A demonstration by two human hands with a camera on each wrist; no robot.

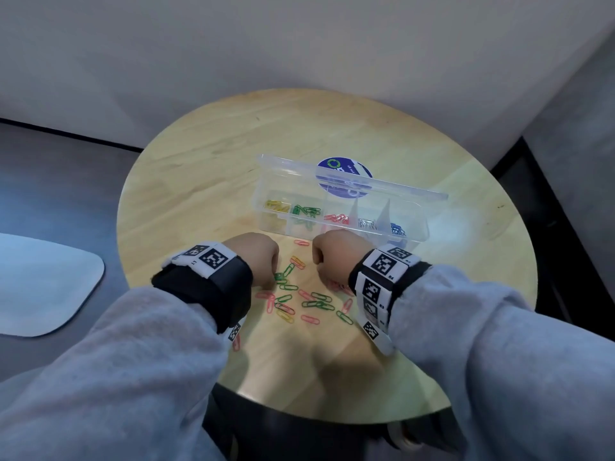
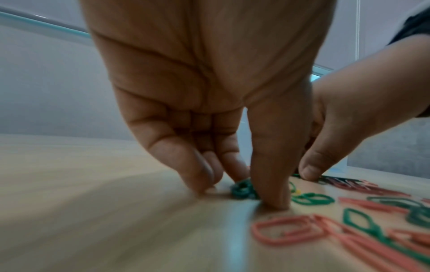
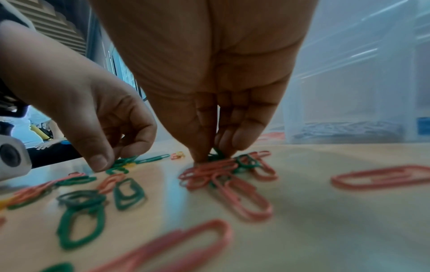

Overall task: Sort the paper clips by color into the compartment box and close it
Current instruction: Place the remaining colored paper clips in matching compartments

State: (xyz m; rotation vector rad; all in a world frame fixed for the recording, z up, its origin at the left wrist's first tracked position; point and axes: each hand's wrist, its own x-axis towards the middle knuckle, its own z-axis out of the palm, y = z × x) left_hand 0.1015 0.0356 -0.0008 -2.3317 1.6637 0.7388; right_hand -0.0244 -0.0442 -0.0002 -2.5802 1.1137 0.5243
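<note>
Down low, left hand (image 2: 209, 114) pinching green clips (image 2: 243, 190), right hand (image 3: 209, 82) pinching pink clips (image 3: 209, 169), box (image 1: 339, 224) just beyond.

The tabletop (image 1: 206, 154) is pale yellow wood. On it lie loose paper clips (image 1: 309, 302) in green, pink-red and yellow. The clear compartment box (image 1: 421, 232) holds yellow, green, red, silver and blue clips. Both wristbands (image 1: 382, 274) carry black-and-white square patterns; the sleeves (image 1: 499, 344) are grey.

Soft even light, faint shadows beneath the arms; wrist views blurred and edge-warped.
</note>
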